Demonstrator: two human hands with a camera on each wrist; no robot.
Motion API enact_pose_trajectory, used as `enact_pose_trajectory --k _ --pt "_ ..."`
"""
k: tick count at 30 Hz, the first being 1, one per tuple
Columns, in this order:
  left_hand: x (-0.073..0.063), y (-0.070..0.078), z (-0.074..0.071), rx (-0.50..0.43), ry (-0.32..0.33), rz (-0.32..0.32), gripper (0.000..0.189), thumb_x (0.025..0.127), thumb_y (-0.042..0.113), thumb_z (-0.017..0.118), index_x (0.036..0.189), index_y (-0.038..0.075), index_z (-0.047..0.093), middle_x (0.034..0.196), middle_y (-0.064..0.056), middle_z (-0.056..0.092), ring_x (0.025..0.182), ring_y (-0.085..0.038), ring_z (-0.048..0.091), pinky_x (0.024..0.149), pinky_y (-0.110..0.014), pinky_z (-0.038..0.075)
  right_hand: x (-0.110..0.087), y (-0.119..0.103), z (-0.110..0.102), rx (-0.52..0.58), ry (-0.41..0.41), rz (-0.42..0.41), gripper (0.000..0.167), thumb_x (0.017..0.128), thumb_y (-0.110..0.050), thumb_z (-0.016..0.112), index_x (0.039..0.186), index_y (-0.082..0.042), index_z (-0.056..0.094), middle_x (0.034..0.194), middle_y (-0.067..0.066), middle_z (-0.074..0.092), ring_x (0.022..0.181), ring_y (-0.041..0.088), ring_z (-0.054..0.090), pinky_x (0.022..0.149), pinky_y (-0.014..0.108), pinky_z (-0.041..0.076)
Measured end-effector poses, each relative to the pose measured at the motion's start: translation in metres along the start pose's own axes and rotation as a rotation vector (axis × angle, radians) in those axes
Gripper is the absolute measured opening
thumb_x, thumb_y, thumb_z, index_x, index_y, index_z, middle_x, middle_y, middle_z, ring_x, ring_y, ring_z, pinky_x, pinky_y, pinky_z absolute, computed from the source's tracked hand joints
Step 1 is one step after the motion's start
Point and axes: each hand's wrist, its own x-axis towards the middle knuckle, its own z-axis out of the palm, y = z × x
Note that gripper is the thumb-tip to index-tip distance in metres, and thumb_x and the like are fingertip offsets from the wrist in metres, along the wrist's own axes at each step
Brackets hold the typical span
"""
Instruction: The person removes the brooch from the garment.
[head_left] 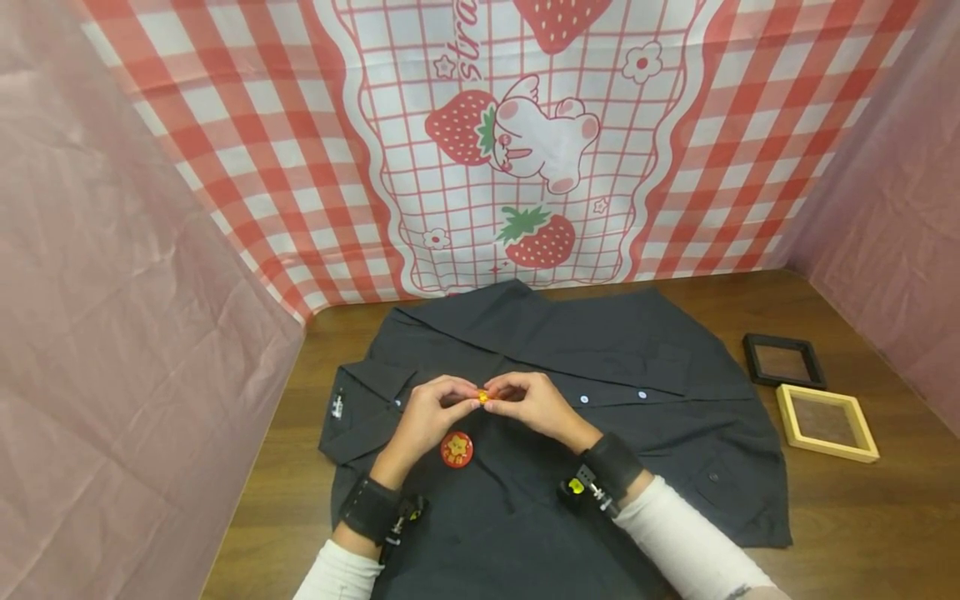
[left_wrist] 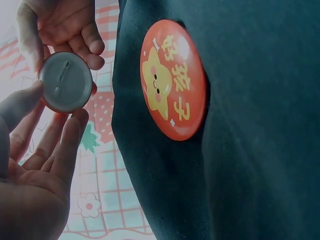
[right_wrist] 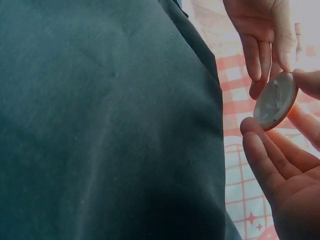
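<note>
Caller: Live over the dark shirt (head_left: pixel 510 508): what's in that grip?

Me: One pin-back badge (left_wrist: pixel 75 92), and both sides have it! My left grip (head_left: pixel 431 412) is narrow, thumb and fingertips pinching the rim; my right grip (head_left: pixel 536 404) is pinching the opposite edge.

Caller: And where's it hanging?

Me: Above the dark shirt, toward the collar (head_left: pixel 360 437) end, raised off the fabric.

Caller: Why only the edge?

Me: That leaves the back uncovered, I'd say. Look, there's the pin (left_wrist: pixel 61 77), showing in both wrist views! Whether it's latched, I can't tell.

Caller: And that red badge (head_left: pixel 457 450)?

Me: Lying on the dark shirt, star face up, just beside my left grip. Handy there, I reckon, without being underfoot of my fingers.

Caller: Over to the frames!

Me: On the desk (head_left: pixel 862 525), right of the dark shirt: black frame (head_left: pixel 814 367) farther back, yellow frame (head_left: pixel 832 449) just beside it, closer to me. Parked aside, probably, to give the spread cloth room. And the dark shirt lies fairly flat, collar to the left, which likely makes its front easy to get at.
</note>
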Motion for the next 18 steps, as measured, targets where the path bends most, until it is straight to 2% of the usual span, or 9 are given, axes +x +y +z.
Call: enact_pose_trajectory --k 12,18 --pt "-0.0012 -0.0009 -0.0003 -0.031 -0.038 -0.020 0.009 0.081 0.009 0.078 0.090 0.007 0.077 0.102 -0.006 0.072 0.096 -0.019 0.070 0.084 -0.031 0.058 0.0005 -0.0006 -0.0010 -0.017 -0.067 0.058 0.021 0.081 -0.014 0.079 0.100 -0.007 0.074 0.103 0.011 0.073 0.083 0.009 0.067 0.072 0.019 0.054" --pt "-0.0018 -0.0008 -0.0022 -0.030 -0.041 -0.032 0.014 0.081 0.009 0.078 0.095 0.007 0.076 0.106 -0.008 0.070 0.096 -0.020 0.070 0.085 -0.032 0.058 0.0007 0.0006 0.0019 -0.017 -0.057 0.023 0.021 0.080 -0.012 0.079 0.099 -0.005 0.074 0.105 0.012 0.072 0.083 0.008 0.065 0.072 0.020 0.055"
